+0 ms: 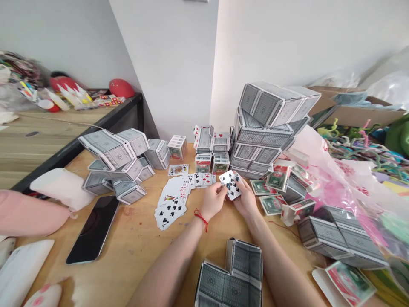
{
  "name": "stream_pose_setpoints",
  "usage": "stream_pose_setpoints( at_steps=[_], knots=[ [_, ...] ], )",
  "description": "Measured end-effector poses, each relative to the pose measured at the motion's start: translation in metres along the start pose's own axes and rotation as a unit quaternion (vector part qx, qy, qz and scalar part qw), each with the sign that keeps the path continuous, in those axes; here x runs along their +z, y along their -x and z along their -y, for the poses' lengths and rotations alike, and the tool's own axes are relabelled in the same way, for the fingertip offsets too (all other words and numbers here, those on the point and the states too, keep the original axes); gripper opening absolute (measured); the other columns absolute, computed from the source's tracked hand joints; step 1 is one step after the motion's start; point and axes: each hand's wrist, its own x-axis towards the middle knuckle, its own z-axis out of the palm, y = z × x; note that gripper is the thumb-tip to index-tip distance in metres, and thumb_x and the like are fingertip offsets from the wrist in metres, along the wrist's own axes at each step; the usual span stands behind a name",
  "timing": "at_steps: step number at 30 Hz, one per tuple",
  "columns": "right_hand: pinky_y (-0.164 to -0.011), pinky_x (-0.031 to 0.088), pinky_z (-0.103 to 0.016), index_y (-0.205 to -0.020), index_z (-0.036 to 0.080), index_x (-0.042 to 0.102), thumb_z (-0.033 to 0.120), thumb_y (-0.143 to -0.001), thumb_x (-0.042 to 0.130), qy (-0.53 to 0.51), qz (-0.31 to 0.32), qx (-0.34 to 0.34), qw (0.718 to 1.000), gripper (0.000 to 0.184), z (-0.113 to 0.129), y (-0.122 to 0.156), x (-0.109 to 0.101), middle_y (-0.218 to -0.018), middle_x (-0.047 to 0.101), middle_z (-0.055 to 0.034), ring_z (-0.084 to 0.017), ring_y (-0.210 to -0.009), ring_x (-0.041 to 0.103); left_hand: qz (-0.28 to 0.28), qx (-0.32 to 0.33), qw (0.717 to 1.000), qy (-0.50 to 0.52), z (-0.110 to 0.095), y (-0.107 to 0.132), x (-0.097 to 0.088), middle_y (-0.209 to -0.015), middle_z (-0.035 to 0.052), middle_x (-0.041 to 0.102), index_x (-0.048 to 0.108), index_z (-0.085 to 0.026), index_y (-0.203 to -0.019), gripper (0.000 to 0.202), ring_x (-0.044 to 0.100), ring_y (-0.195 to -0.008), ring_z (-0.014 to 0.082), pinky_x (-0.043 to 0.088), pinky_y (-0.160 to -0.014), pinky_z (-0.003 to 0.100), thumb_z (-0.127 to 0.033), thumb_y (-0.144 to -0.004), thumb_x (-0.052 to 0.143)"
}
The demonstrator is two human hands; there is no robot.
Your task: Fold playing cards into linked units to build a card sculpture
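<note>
Between my two hands is a playing card (230, 184) with black spades on its face. My left hand (214, 197), a red string bracelet (201, 220) at its wrist, pinches the card's left side. From the right, my right hand (245, 197) grips the same card; whether more cards lie behind it I cannot tell. Left of my hands, a fan of playing cards (172, 198) lies face up on the wooden table (128, 251). Beyond my hands stand folded-card blocks (203, 140) on small card boxes (203, 163). Below my forearms sits an L-shaped block of folded cards (228, 283).
A tall stack of card blocks (263, 132) rises at the right, with opened card boxes (277, 178) beside it. Another pile of card blocks (111, 153) is at the left, near a black phone (93, 230). Pink plastic wrapping (338, 179) covers the right side.
</note>
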Motion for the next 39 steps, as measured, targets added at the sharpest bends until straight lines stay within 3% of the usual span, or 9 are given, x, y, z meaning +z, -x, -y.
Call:
stream_pose_setpoints(
  at_steps=[3, 7, 14, 16, 18, 20, 22, 27, 39],
  knots=[
    [-0.075, 0.048, -0.033, -0.107, 0.021, 0.061, 0.034, -0.069, 0.062, 0.122, -0.032, -0.068, 0.99, 0.04, -0.002, -0.002, -0.002, -0.106, 0.064, -0.0046, -0.02, -0.089, 0.059, -0.009, 0.002, 0.999, -0.04, 0.001, -0.001, -0.002, -0.05, -0.004, 0.041, 0.035, -0.018, -0.054, 0.027, 0.039, -0.048, 0.0083, 0.03, -0.045, 0.02, -0.03, -0.077, 0.045],
    [-0.093, 0.039, -0.038, -0.108, 0.02, 0.062, 0.034, -0.075, 0.052, 0.304, -0.041, -0.177, 0.935, 0.037, -0.003, 0.0, -0.003, -0.114, 0.061, -0.005, -0.023, -0.106, 0.053, -0.018, -0.007, 0.996, -0.083, 0.002, -0.001, -0.003, -0.05, -0.0032, 0.045, 0.036, -0.018, -0.054, 0.027, 0.042, -0.049, 0.009, 0.032, -0.046, 0.02, -0.029, -0.077, 0.044],
    [-0.061, 0.046, -0.03, -0.115, 0.019, 0.058, 0.034, -0.08, 0.041, 0.519, -0.105, -0.24, 0.814, 0.042, -0.006, 0.008, -0.004, -0.08, 0.07, -0.0057, -0.017, -0.058, 0.058, -0.016, -0.004, 0.997, -0.081, 0.007, -0.002, -0.002, -0.05, -0.0039, 0.045, 0.036, -0.018, -0.053, 0.027, 0.043, -0.049, 0.0093, 0.032, -0.048, 0.021, -0.028, -0.077, 0.042],
    [-0.061, 0.045, -0.03, -0.112, 0.018, 0.06, 0.037, -0.078, 0.044, 0.489, -0.105, -0.234, 0.834, 0.041, -0.006, 0.008, -0.004, -0.082, 0.069, -0.006, -0.017, -0.059, 0.057, -0.02, 0.001, 0.997, -0.076, 0.009, -0.003, -0.004, -0.049, -0.0045, 0.042, 0.034, -0.018, -0.052, 0.028, 0.04, -0.049, 0.009, 0.031, -0.048, 0.021, -0.028, -0.077, 0.043],
    [-0.061, 0.045, -0.03, -0.102, 0.017, 0.064, 0.042, -0.077, 0.047, 0.39, -0.09, -0.192, 0.896, 0.039, -0.005, 0.006, -0.002, -0.085, 0.068, -0.0064, -0.018, -0.064, 0.058, -0.023, 0.007, 0.997, -0.07, 0.011, -0.005, -0.007, -0.048, -0.005, 0.038, 0.031, -0.018, -0.051, 0.03, 0.038, -0.049, 0.0086, 0.03, -0.047, 0.021, -0.029, -0.076, 0.045],
    [-0.057, 0.046, -0.03, -0.092, 0.018, 0.064, 0.047, -0.077, 0.045, 0.246, -0.056, -0.11, 0.961, 0.038, -0.003, 0.003, 0.0, -0.081, 0.068, -0.005, -0.019, -0.065, 0.059, -0.012, 0.013, 0.998, -0.066, 0.012, -0.007, -0.01, -0.048, -0.0053, 0.035, 0.03, -0.018, -0.051, 0.031, 0.037, -0.049, 0.0084, 0.029, -0.048, 0.021, -0.03, -0.075, 0.046],
    [-0.052, 0.046, -0.031, -0.087, 0.02, 0.061, 0.048, -0.079, 0.041, 0.118, -0.007, -0.018, 0.993, 0.035, 0.0, 0.001, 0.002, -0.077, 0.067, -0.0032, -0.019, -0.062, 0.058, 0.009, 0.011, 0.998, -0.059, 0.012, -0.009, -0.014, -0.049, -0.0054, 0.034, 0.03, -0.018, -0.052, 0.031, 0.037, -0.049, 0.0084, 0.028, -0.048, 0.021, -0.031, -0.075, 0.045],
    [-0.067, 0.049, -0.034, -0.077, 0.02, 0.061, 0.03, -0.076, 0.045, 0.001, 0.072, 0.091, 0.993, 0.019, 0.008, 0.0, 0.002, -0.078, 0.067, -0.003, -0.02, -0.074, 0.061, 0.041, 0.005, 0.997, -0.059, 0.009, -0.009, -0.016, -0.048, -0.0053, 0.033, 0.028, -0.018, -0.052, 0.031, 0.037, -0.048, 0.0079, 0.027, -0.047, 0.02, -0.03, -0.075, 0.046],
    [-0.074, 0.047, -0.036, -0.088, 0.02, 0.062, 0.031, -0.077, 0.051, -0.004, 0.124, 0.121, 0.985, 0.019, 0.011, -0.001, -0.006, -0.086, 0.067, -0.0031, -0.02, -0.078, 0.061, 0.046, 0.006, 0.997, -0.062, 0.01, -0.008, -0.017, -0.05, -0.0043, 0.04, 0.034, -0.018, -0.053, 0.029, 0.041, -0.05, 0.0087, 0.029, -0.048, 0.021, -0.033, -0.076, 0.044]
  ],
)
